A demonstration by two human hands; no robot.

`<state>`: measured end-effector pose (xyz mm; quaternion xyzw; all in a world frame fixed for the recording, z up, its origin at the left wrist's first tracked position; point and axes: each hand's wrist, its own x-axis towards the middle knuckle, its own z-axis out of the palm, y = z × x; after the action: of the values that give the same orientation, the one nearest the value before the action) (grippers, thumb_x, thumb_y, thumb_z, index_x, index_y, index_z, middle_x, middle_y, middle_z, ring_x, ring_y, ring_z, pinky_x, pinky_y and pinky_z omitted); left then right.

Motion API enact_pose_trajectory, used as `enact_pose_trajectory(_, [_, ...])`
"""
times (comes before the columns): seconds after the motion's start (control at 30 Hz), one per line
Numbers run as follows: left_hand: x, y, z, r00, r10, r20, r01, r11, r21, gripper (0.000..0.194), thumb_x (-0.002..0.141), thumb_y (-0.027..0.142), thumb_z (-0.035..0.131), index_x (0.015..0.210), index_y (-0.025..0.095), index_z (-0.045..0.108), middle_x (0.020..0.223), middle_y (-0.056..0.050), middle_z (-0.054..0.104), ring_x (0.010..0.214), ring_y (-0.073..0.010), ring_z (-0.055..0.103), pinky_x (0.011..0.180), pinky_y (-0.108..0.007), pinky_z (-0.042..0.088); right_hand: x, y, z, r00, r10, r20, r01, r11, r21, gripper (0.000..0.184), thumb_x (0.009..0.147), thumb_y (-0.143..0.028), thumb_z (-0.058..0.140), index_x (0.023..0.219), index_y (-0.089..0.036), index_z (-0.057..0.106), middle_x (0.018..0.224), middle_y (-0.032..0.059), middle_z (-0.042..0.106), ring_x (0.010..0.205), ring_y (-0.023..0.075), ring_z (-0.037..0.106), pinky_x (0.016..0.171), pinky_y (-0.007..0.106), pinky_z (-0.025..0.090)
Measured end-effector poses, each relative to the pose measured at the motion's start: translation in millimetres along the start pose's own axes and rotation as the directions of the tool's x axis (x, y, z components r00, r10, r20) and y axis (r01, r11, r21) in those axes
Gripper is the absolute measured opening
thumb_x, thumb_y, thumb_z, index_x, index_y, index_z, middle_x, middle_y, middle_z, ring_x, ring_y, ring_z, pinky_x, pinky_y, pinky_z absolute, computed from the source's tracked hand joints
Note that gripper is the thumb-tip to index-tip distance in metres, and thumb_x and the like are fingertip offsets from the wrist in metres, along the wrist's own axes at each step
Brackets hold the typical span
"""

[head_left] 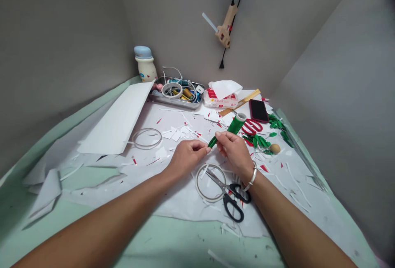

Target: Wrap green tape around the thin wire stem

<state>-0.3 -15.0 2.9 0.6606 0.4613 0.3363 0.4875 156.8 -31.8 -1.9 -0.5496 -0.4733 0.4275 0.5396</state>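
Metal tray point(175, 95) at back corner of desk point(197, 241); tissue pack point(220, 102) just right, phone point(258, 110) beyond. Card sheet point(115, 120) toward left edge. Scissors point(230, 194) front of centre, tape roll point(235, 124) held above, behind them.

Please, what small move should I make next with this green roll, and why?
Probably draw a little more green strip off the roll with your left hand: its fingers seem to pinch the strip, while your right hand grips the roll.
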Motion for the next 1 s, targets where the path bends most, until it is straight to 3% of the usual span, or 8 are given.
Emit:
enact_pose_trajectory(0.13, [-0.7,-1.1,0.6,0.999,0.024,0.021,-0.024,1.0,0.004,0.021,0.071,0.035,0.062,0.069,0.015,0.069,0.06,-0.002,0.061,0.057,-0.0129,0.049,0.054,-0.026,0.035,-1.6,0.0,-0.5,0.999,-0.033,-0.011,0.032,0.998,-0.06,0.042,0.078,-0.051,0.06,0.054,-0.019,0.05,0.047,-0.0049,0.044,0.043,0.0082,0.034,0.045,0.025,0.025])
enact_pose_trajectory(0.33, [0.1,-2.7,-0.6,0.998,0.028,0.059,-0.026,0.999,-0.03,0.021,0.073,0.035,0.062,0.072,0.015,0.069,0.062,-0.001,0.06,0.058,-0.0119,0.049,0.055,-0.025,0.035,-1.1,-1.3,-0.1,0.999,0.03,0.036,-0.033,0.994,0.102,0.041,0.075,-0.052,0.064,0.054,-0.019,0.051,0.047,-0.0052,0.045,0.041,0.0067,0.032,0.042,0.025,0.022])
enact_pose_trajectory(0.57, [5.4,-6.9,-4.4,0.998,-0.009,0.056,0.014,0.996,-0.085,0.022,0.072,0.036,0.065,0.072,0.014,0.068,0.057,0.001,0.055,0.054,-0.0099,0.045,0.051,-0.023,0.031,0.4,-2.2,1.4,0.99,0.082,0.119,-0.115,0.946,0.303,0.04,0.071,-0.058,0.064,0.075,-0.018,0.062,0.067,0.0007,0.059,0.054,0.0105,0.05,0.041,0.022,0.03])
enact_pose_trajectory(0.8, [5.3,-6.8,-5.0,0.998,-0.006,0.065,0.01,0.998,-0.068,0.024,0.072,0.038,0.065,0.073,0.014,0.068,0.06,0.001,0.057,0.056,-0.0098,0.046,0.054,-0.024,0.033,-2.7,1.7,0.7,0.996,-0.005,0.085,0.01,0.999,-0.048,0.031,0.078,-0.044,0.063,0.063,-0.018,0.056,0.049,-0.0056,0.049,0.043,0.0073,0.039,0.045,0.023,0.031])
enact_pose_trajectory(1.0, [5.3,-6.5,-3.6,0.995,0.019,0.1,-0.006,0.992,-0.129,0.027,0.076,0.04,0.061,0.078,0.015,0.071,0.066,-0.001,0.06,0.061,-0.0108,0.049,0.059,-0.024,0.037,-2.6,-2.3,0.1,0.999,-0.048,0.022,0.05,0.996,-0.08,0.029,0.08,-0.043,0.06,0.065,-0.019,0.055,0.054,-0.0058,0.053,0.045,0.0082,0.045,0.052,0.023,0.037])
